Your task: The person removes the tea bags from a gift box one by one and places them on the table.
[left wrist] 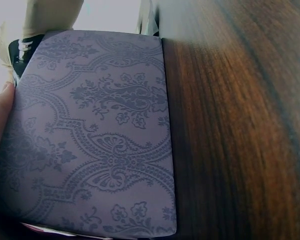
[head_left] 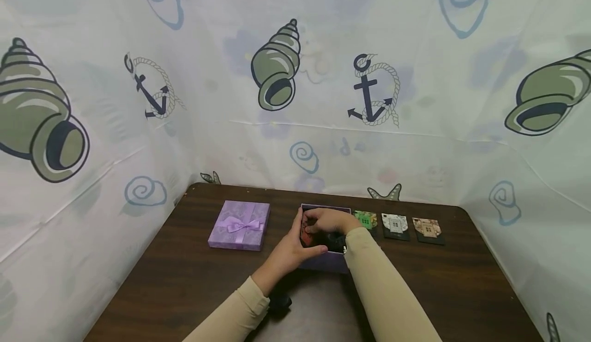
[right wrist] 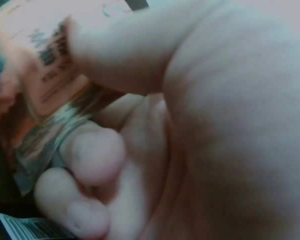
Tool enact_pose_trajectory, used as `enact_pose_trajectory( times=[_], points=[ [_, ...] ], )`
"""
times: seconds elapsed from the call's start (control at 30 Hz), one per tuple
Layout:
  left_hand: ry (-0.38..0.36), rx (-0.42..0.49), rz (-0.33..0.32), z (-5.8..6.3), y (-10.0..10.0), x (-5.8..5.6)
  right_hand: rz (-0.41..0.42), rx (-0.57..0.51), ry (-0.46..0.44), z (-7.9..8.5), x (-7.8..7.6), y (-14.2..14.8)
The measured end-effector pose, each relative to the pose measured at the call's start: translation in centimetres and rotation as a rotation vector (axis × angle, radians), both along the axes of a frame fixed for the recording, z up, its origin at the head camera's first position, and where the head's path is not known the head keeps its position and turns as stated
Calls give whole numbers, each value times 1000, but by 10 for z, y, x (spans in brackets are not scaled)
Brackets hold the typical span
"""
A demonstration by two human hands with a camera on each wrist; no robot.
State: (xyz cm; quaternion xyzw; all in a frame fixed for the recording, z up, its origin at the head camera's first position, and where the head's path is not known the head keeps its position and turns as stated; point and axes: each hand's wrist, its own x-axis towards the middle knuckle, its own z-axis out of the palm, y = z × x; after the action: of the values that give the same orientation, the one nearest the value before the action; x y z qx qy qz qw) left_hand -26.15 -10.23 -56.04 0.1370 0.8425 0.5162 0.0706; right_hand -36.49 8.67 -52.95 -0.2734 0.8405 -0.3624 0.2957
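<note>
A purple patterned box (head_left: 323, 263) stands open-topped toward the back middle of the table, its damask-printed front wall filling much of the left wrist view. My left hand (head_left: 291, 247) grips it at the left, thumb along the front rim and fingers at the left side. Inside the box, my right hand (head_left: 330, 220) pinches an orange-red printed packet (right wrist: 45, 75) between thumb and curled fingers; dark lettering shows on it up close. Below those fingers a barcode label (right wrist: 27, 227) is visible. Most of the box's dark interior is hidden behind the right hand.
Left of the box lies its purple lid (head_left: 219, 237) with a ribbon bow. To the right, a green packet (head_left: 368, 220), a white packet (head_left: 395, 225) and a brown packet (head_left: 428, 229) lie in a row. Patterned sheets stand behind the brown table (head_left: 466, 280).
</note>
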Motion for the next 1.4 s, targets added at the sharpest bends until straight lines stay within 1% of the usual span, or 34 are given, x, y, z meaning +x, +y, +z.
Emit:
enact_pose_trajectory(
  times=[0.13,0.23,0.33,0.53,0.67,0.83,0.93,1.03,1.17,1.3,1.4],
  points=[
    [2,-8,8,0,0,1,-22,-20,28,-1,0,0],
    [-1,-9,7,-1,0,0,-13,-18,50,-1,-3,0],
    [-5,-6,1,-2,0,0,-5,-20,53,-1,-4,1],
    [1,-17,0,-1,-1,-2,-6,-33,23,2,-6,-1],
    [8,-13,4,-2,0,-3,-7,-41,9,4,-5,-1],
    [11,-14,8,-5,0,-1,-3,-72,-61,4,-3,1],
    [15,-12,10,-4,0,-1,-20,-108,-84,7,-1,2],
    [22,-3,13,-3,-1,1,-52,-188,-81,11,1,2],
    [28,-5,12,-2,-2,1,-81,-351,-68,14,1,3],
    [4,5,-2,-2,-1,2,-188,-603,-130,12,1,11],
    [-18,2,-7,-3,0,3,-300,-814,-206,13,4,18]
  ],
)
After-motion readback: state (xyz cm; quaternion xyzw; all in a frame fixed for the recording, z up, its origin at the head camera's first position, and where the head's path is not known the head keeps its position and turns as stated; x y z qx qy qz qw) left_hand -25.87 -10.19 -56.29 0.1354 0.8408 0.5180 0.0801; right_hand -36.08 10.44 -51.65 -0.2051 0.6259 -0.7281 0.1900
